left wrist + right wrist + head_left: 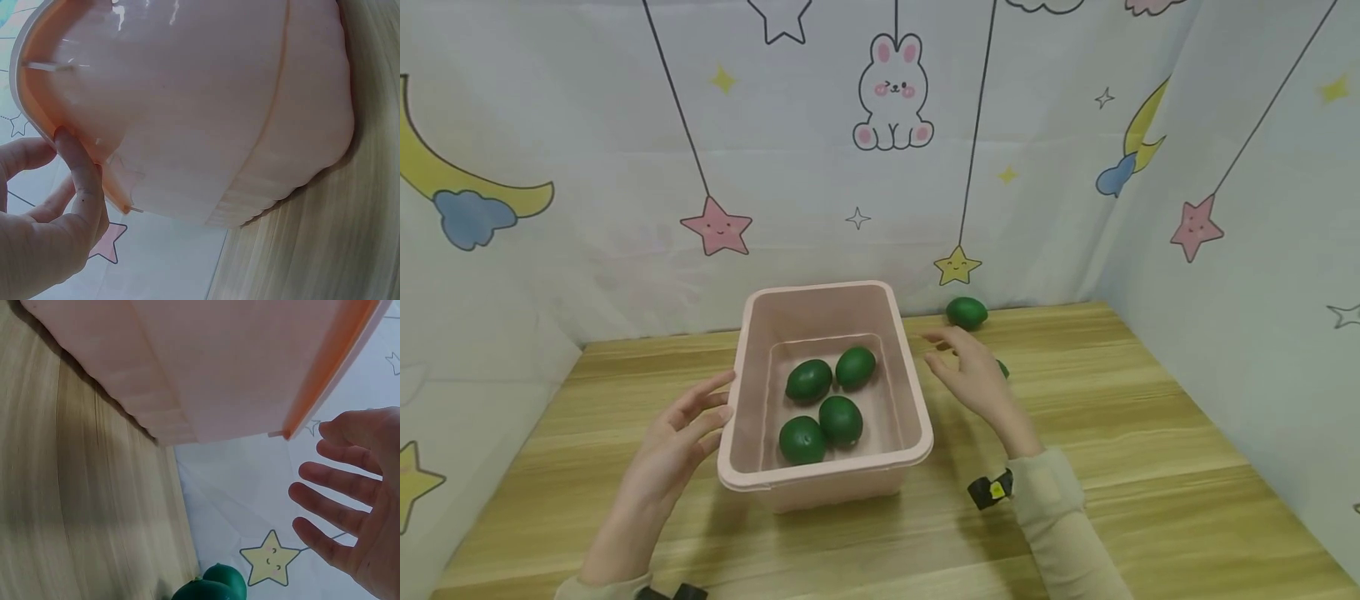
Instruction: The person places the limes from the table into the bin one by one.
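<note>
While the left hand (673, 437) rests straight fingers on the pink plastic bin (745, 417) mid-table, the right hand (973, 375) hovers spread beside it. Rigid, light, probably slick; rim offers best purchase.

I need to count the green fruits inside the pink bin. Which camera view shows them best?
The head view: it looks down into the pink bin and shows four green fruits on its floor. The left wrist view shows only the bin's outer wall; the right wrist view shows the wall and loose fruits outside on the table.
</note>
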`<state>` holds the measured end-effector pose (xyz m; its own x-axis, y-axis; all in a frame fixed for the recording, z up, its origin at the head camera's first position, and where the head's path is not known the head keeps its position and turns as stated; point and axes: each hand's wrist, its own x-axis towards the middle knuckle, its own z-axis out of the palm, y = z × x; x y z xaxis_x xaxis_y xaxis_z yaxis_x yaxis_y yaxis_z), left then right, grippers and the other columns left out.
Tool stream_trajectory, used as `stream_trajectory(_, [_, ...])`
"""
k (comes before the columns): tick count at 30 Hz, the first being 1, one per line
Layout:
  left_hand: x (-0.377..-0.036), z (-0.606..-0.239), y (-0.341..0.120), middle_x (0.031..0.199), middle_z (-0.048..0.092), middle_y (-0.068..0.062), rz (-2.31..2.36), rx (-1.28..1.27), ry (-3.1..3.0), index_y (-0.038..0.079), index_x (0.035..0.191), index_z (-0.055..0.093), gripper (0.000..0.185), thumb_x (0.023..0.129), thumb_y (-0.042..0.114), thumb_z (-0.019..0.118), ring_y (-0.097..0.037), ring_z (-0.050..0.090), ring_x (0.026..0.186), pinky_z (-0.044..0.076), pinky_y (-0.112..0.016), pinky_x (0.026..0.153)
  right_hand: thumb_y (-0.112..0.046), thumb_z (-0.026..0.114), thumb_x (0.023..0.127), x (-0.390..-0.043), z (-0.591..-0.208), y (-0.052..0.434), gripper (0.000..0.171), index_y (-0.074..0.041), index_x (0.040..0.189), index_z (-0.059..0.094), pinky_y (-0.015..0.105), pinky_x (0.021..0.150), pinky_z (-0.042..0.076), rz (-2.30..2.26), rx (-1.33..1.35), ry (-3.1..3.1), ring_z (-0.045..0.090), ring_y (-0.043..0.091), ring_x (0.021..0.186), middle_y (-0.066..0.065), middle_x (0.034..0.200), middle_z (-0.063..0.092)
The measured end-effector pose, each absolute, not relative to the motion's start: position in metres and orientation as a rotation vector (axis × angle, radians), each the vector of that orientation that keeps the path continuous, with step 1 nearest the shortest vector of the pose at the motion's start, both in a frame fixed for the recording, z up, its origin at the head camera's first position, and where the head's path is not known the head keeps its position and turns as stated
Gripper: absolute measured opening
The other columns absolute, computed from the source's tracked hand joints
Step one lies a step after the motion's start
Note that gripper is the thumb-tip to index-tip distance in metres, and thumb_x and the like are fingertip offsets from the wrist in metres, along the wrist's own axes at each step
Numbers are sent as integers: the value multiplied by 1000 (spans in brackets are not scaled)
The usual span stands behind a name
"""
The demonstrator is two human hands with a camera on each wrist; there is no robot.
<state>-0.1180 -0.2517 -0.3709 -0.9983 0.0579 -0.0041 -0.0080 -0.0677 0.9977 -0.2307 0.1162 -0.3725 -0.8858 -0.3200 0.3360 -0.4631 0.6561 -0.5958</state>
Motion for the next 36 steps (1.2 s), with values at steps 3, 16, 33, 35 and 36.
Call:
stream_trajectory(3, [-118,-370,-253,116,55,8,2257,51,2116,16,141,47,46,97,11,55,-4,58,103,53,-21,86,-24,61,95,-233,-376,120,35,-10,127,59,48,93,50,1048,607,-2648,59,28,113,9,125,62])
stream_trajectory(16, [-118,-371,-253,116,54,8,2254,64,2119,16,141,47,45,97,11,55,-4,56,106,53,-21,86,-18,63,93,-238,-387,139,38,-8,129,57,52,102,44,1123,517,-2661,54,33,120,14,131,59])
stream_trajectory(33, [-118,-370,-252,117,53,7,2259,50,2106,17,142,46,45,98,12,55,-4,55,107,53,-21,86,-19,65,91,-246,-405,158,38,-6,126,59,63,109,27,953,459,-2722,40,39,131,18,135,53])
stream_trajectory(35, [-118,-370,-252,117,53,8,2259,49,2105,17,142,46,45,98,12,54,-4,54,107,53,-21,86,-20,65,91,-246,-406,160,39,-7,127,58,63,109,26,932,447,-2744,39,40,132,18,136,52])
stream_trajectory(36, [-118,-370,-252,117,53,8,2258,48,2106,17,142,46,45,98,11,54,-4,54,107,53,-21,85,-19,65,91,-246,-406,160,39,-8,127,58,63,109,26,929,445,-2753,39,40,132,18,137,51])
